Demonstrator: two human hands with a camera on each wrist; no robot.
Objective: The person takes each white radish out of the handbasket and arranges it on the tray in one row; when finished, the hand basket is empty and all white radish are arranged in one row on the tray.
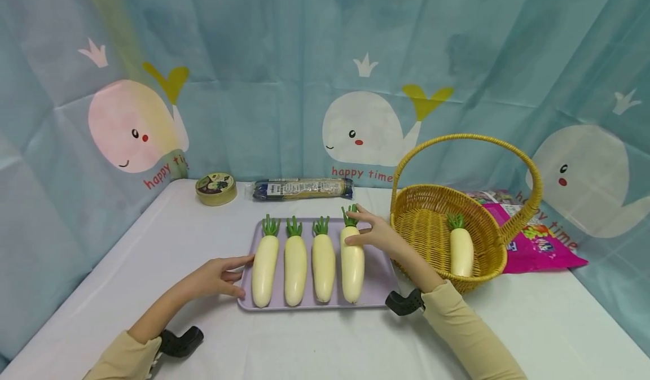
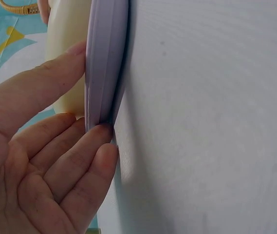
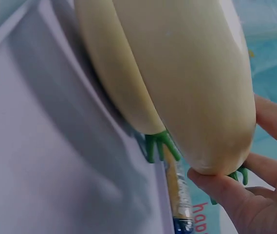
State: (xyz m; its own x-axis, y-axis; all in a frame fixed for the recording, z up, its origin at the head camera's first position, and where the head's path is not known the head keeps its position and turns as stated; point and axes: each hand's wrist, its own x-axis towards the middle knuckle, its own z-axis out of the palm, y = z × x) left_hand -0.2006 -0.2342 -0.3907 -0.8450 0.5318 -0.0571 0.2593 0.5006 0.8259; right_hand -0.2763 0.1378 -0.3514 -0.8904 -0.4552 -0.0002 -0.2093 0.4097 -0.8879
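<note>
A lilac tray (image 1: 378, 289) holds several white radishes with green tops. My right hand (image 1: 373, 233) grips the rightmost radish (image 1: 352, 273) near its leafy end, thumb and fingers on either side. In the right wrist view that radish (image 3: 192, 83) stands above the tray surface, beside a neighbouring radish (image 3: 114, 63). My left hand (image 1: 215, 278) rests against the tray's left edge, beside the leftmost radish (image 1: 265, 273). The left wrist view shows its thumb and loosely bent fingers touching the tray rim (image 2: 104, 63).
Right of the tray stands a yellow wicker basket (image 1: 416, 233) with a tall handle and one radish (image 1: 461, 253) inside. A magenta packet (image 1: 538, 247) lies behind it. At the back are a round tin (image 1: 216, 189) and a long dark-wrapped package (image 1: 302, 188), before a whale-print curtain (image 1: 264, 114).
</note>
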